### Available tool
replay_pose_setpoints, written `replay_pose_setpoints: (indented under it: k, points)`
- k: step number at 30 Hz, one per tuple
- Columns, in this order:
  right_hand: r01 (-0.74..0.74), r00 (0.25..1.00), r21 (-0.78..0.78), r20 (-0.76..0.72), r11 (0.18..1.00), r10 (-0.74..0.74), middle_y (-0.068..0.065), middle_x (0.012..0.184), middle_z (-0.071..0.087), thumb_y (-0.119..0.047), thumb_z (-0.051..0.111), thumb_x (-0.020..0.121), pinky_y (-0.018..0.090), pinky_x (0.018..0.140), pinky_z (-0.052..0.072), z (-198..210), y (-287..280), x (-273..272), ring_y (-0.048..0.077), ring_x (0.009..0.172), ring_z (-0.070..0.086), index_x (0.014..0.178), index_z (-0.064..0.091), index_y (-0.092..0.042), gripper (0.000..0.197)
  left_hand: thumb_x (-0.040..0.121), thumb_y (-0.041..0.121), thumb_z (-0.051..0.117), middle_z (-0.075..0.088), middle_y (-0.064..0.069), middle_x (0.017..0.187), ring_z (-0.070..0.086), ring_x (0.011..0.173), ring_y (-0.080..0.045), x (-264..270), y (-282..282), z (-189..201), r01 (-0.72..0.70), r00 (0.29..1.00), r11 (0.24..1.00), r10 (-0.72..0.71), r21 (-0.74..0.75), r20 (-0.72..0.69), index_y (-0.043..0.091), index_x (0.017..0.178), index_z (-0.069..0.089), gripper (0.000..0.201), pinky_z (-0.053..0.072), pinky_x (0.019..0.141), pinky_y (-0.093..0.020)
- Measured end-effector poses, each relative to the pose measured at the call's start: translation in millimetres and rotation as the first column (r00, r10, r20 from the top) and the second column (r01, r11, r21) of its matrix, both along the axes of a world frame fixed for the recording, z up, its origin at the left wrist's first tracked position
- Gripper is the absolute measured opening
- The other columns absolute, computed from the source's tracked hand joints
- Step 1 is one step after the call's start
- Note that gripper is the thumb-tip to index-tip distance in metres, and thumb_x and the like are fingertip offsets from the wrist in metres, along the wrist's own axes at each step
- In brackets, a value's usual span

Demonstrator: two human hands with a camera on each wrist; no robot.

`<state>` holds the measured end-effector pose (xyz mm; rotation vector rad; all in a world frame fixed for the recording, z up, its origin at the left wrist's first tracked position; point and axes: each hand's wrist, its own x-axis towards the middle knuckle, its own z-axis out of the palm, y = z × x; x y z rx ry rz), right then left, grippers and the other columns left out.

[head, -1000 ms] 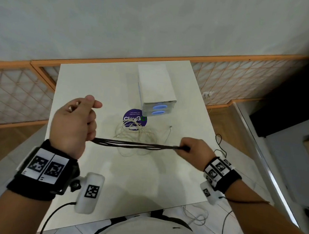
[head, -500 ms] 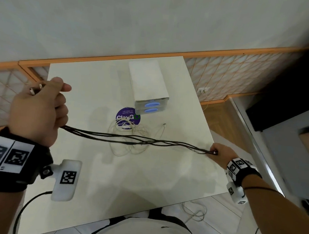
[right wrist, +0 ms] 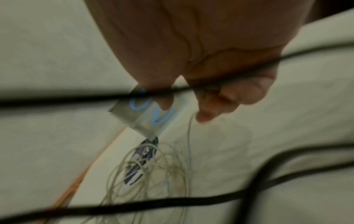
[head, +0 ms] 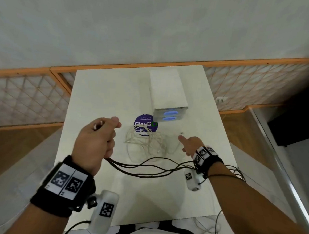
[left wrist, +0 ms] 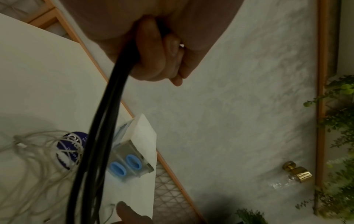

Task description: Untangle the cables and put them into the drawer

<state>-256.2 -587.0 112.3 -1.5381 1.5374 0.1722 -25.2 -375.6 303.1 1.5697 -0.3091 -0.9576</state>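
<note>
Head view, left hand [head: 94, 142]: centre left of frame, raised above the counter [head: 100, 95], fingers curled round a bundle of black cable [head: 147, 168]; 1 pale connector end shows at the top of the fist.
Head view, black cable: strands sag from the fist to lower right, pass under the right wrist and trail off the counter's right edge.
Head view, right hand [head: 189, 145]: centre right, fingers loose, index extended toward the white cable tangle [head: 145, 141]; holds nothing that I can see.
Head view, drawer unit [head: 167, 94]: upper centre, 2 drawers with blue handles, both appear closed.
Head view, writing: purple round sticker [head: 145, 124] reads "ClayGo"; smaller print is unreadable.
Left wrist view: fingers [left wrist: 153, 60] wrapped tight round the black strands, which drop toward lower left; drawer unit in lower centre.
Right wrist view: blurred; fingers [right wrist: 226, 94] half curled and slack, a black strand crossing in front of them, not gripped as far as I can tell.
Step in hand (judgement): coiling the black cable.
How to do it well (judgement): retake the slack with the right hand, feed even loops into the left fist, keep it clear of the white tangle, then open 1 drawer.
</note>
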Motion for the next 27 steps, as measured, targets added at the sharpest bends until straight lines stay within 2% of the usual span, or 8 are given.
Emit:
replay_pose_setpoints:
  k: [2, 5, 9, 13, 18, 20, 23, 27]
  points:
    - [-0.011, 0.996, 0.037, -0.082, 0.999, 0.014, 0.012, 0.094, 0.061, -0.07, 0.057, 0.089, 0.033, 0.077, 0.044, -19, 0, 13, 0.03, 0.086, 0.061, 0.084, 0.059, -0.016, 0.054, 0.103, 0.027, 0.061, 0.029, 0.009, 0.052, 0.019, 0.041, -0.01, -3, 4, -2, 0.021, 1.0, 1.0, -0.021, 0.02, 0.004, 0.011, 0.088, 0.064, 0.023, 0.014, 0.044, -0.019]
    - [-0.022, 1.0, 0.019, 0.007, 1.0, 0.022, 0.01, 0.094, 0.063, -0.035, 0.057, 0.1, 0.031, 0.075, 0.044, -17, 9, 30, 0.028, 0.087, 0.059, 0.093, 0.065, -0.01, 0.026, 0.103, 0.027, 0.062, 0.029, 0.009, 0.052, 0.02, 0.042, -0.01, 0, 7, -4, 0.031, 1.0, 0.999, -0.031, 0.036, 0.001, 0.01, 0.089, 0.066, 0.023, 0.017, 0.044, -0.018]
    - [-0.064, 0.975, -0.239, 0.193, 0.969, 0.112, -0.002, 0.078, 0.06, -0.027, 0.046, 0.106, 0.031, 0.071, 0.042, 26, 31, 45, 0.026, 0.085, 0.059, 0.091, 0.068, -0.011, 0.031, 0.101, 0.03, 0.064, 0.03, 0.007, 0.056, 0.021, 0.044, -0.011, 9, 10, -7, 0.062, 0.998, 0.997, -0.063, 0.043, 0.01, 0.005, 0.097, 0.07, 0.026, 0.017, 0.045, -0.02]
    - [-0.247, 0.85, -0.582, 0.253, 0.775, 0.461, 0.003, 0.088, 0.061, -0.038, 0.04, 0.105, 0.028, 0.08, 0.043, 91, 67, 41, 0.02, 0.092, 0.054, 0.088, 0.063, -0.021, 0.034, 0.099, 0.035, 0.066, 0.037, 0.008, 0.055, 0.025, 0.042, -0.01, -1, 1, -7, 0.12, 0.992, 0.993, -0.121, 0.019, 0.032, 0.005, 0.107, 0.073, 0.032, 0.019, 0.043, -0.018]
    - [-0.492, 0.656, -0.664, 0.144, 0.564, 0.741, -0.013, 0.079, 0.047, -0.049, 0.027, 0.107, 0.03, 0.071, 0.042, 146, 106, 39, 0.01, 0.073, 0.045, 0.085, 0.038, -0.031, 0.03, 0.093, 0.046, 0.063, 0.044, 0.001, 0.059, 0.034, 0.046, -0.011, -21, -8, 8, 0.266, 0.952, 0.957, -0.241, -0.119, 0.187, 0.025, 0.102, 0.078, 0.027, 0.03, 0.043, -0.019]
    - [-0.483, 0.663, -0.652, 0.164, 0.585, 0.73, -0.014, 0.081, 0.048, -0.051, 0.025, 0.107, 0.033, 0.072, 0.045, 148, 112, 39, 0.009, 0.073, 0.045, 0.086, 0.035, -0.035, 0.028, 0.093, 0.045, 0.062, 0.054, 0.003, 0.059, 0.042, 0.047, -0.007, -24, -9, 14, 0.313, 0.925, 0.941, -0.271, -0.131, 0.265, 0.024, 0.094, 0.077, 0.025, 0.035, 0.048, -0.015]
    - [-0.377, 0.694, -0.601, 0.322, 0.705, 0.644, -0.009, 0.086, 0.058, -0.047, 0.029, 0.109, 0.042, 0.076, 0.051, 148, 114, 40, 0.014, 0.079, 0.056, 0.094, 0.048, -0.028, 0.03, 0.098, 0.029, 0.066, 0.067, 0.004, 0.066, 0.053, 0.051, -0.003, -30, -9, 21, 0.397, 0.876, 0.906, -0.327, -0.146, 0.355, 0.02, 0.092, 0.074, 0.013, 0.041, 0.055, -0.011]
    - [-0.33, 0.672, -0.647, 0.35, 0.687, 0.653, -0.015, 0.087, 0.056, -0.04, 0.036, 0.11, 0.036, 0.075, 0.05, 149, 114, 45, 0.008, 0.08, 0.053, 0.105, 0.057, -0.03, 0.024, 0.099, 0.021, 0.067, 0.069, 0.007, 0.07, 0.063, 0.069, -0.007, -34, -5, 22, 0.442, 0.781, 0.894, -0.343, -0.074, 0.522, 0.026, 0.085, 0.071, 0.015, 0.047, 0.071, -0.016]
